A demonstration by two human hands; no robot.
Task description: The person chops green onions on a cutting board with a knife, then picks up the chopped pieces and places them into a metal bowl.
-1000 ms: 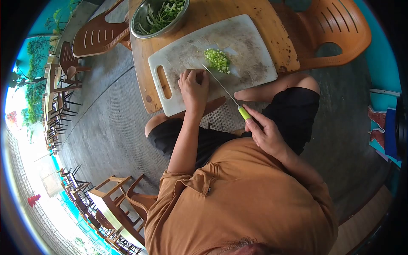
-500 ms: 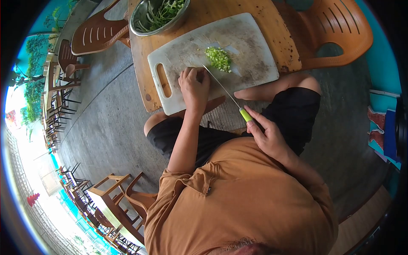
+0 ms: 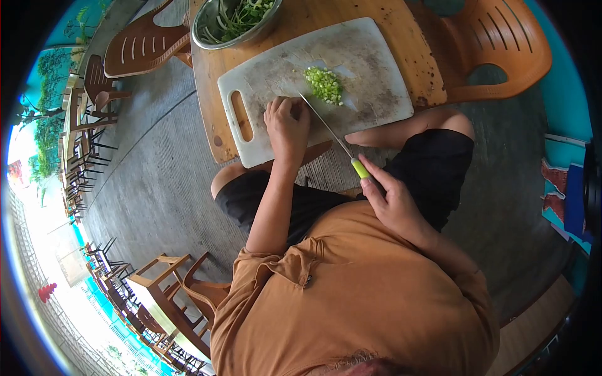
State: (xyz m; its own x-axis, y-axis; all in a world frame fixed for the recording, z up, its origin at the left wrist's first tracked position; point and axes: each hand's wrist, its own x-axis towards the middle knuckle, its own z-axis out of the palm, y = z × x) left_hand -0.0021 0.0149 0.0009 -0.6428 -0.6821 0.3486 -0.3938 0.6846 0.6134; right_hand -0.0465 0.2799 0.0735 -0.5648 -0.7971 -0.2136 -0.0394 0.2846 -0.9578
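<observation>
My right hand (image 3: pixel 395 203) is wrapped round the lime-green handle of a knife (image 3: pixel 330 130). The thin blade slants up and left, its tip over the white cutting board (image 3: pixel 370 59) beside my left fingers. On the board near its front edge rests my left hand (image 3: pixel 288 122), fingers curled and pressed together. What those fingers hold is hidden under them. Just to the right of the blade tip lies a small heap of chopped green onion (image 3: pixel 323 85). The board is scratched and stained, with a handle slot at its left end.
A metal bowl (image 3: pixel 199 39) of cut greens (image 3: pixel 241 22) stands at the back left of the wooden table (image 3: pixel 411 47). Orange-brown plastic chairs flank the table, one on the right (image 3: pixel 508 44) and one on the left (image 3: pixel 141 47). My knees are under the table's front edge.
The knife and right hand have shifted very slightly up and left. My left hand keeps its place, and the chopped heap looks the same.
</observation>
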